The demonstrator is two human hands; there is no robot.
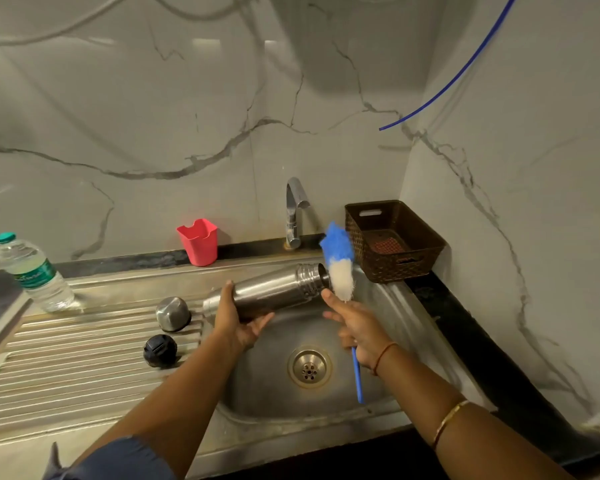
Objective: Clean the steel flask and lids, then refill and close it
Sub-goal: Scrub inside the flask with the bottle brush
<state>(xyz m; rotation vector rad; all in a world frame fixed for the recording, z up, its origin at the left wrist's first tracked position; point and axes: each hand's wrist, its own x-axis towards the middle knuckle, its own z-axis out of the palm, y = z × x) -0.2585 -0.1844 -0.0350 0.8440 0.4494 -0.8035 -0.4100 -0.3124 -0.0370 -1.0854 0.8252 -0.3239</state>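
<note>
My left hand point(238, 318) grips the steel flask point(274, 289) around its lower body, holding it nearly level over the sink with its open threaded mouth pointing right. My right hand point(355, 332) holds a bottle brush point(340, 261) by its blue handle. The blue and white bristle head stands upright just outside the flask's mouth. The steel cup lid point(173, 313) and the black stopper lid point(160, 350) lie on the ribbed drainboard to the left of the flask.
The steel sink point(388, 327) has a drain point(309, 367) below my hands and a tap point(294, 211) behind. A plastic water bottle point(32, 271) stands far left, a red cup point(199, 241) near the wall, a brown basket point(394, 240) at right.
</note>
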